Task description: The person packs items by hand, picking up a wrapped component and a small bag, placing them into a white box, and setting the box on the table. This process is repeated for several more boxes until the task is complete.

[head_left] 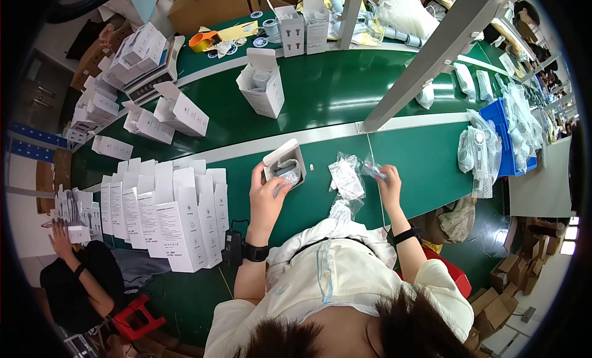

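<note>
My left hand [266, 196] is wrapped round an open white box [281, 150], its top facing me. Inside the box lie grey parts [287, 169] in clear plastic, partly covered by my fingers. My right hand [391, 184] pinches a small clear plastic bag [372, 170] above the green table; its contents are too small to make out. Between my hands lies a pile of small clear bags [346, 178] with white printed pieces in them. A tiny pale piece [311, 167] rests just right of the box.
Rows of upright white boxes [179, 228] stand on the left. A filled open box [262, 96] and other boxes sit on the green conveyor [327, 81]. Bagged parts surround a blue bin [502, 136] at right. A metal post [425, 62] slants overhead. A co-worker's hand [60, 236] shows far left.
</note>
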